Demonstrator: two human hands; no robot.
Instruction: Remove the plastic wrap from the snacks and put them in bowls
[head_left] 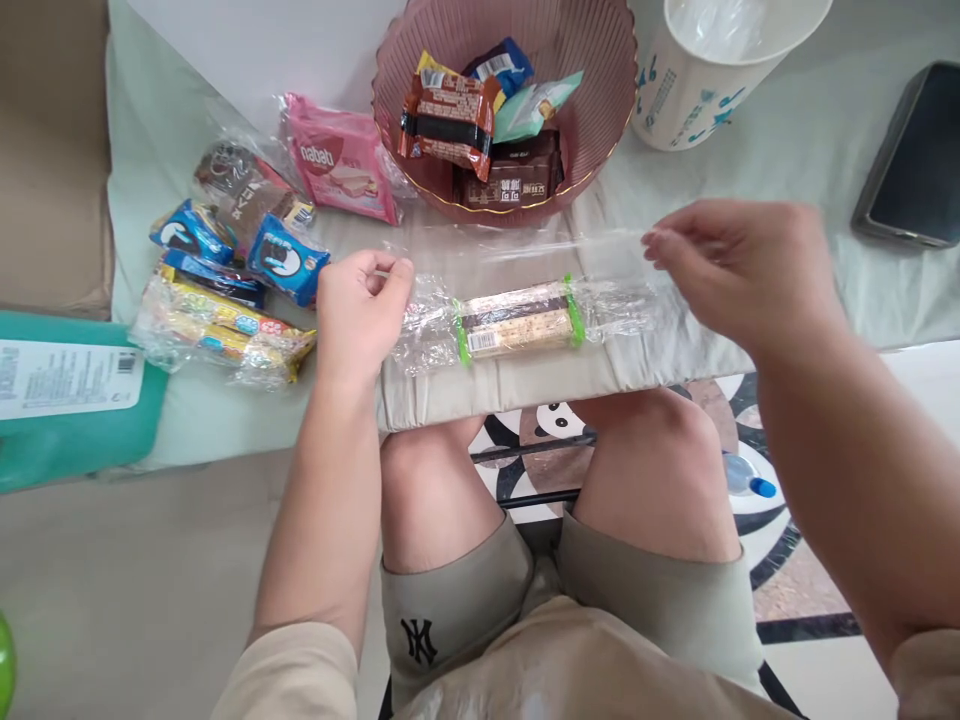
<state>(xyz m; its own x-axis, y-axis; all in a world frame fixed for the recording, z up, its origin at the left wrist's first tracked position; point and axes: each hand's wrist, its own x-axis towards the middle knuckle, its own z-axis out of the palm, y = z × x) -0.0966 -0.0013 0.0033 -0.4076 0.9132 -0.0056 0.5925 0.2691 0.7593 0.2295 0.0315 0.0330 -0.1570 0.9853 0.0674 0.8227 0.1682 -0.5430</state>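
Bar [517, 322] in clear wrap [624, 305], head view: it lies on the cloth [795, 150] between the hands, long axis roughly left to right, nearer the left hand [364, 315], whose fingers are pinched together, seemingly on thin film [596, 242]; the right hand [757, 265], farther off, pinches the film's other end.

We look down on a table [795, 150] draped in pale grey-green cloth, creased near its front edge, under soft light. Beneath, we see thin dark bars [525, 452] crossing a patterned floor [780, 585] with a panda face [556, 421]; a brown surface [52, 150] fills the upper left corner.
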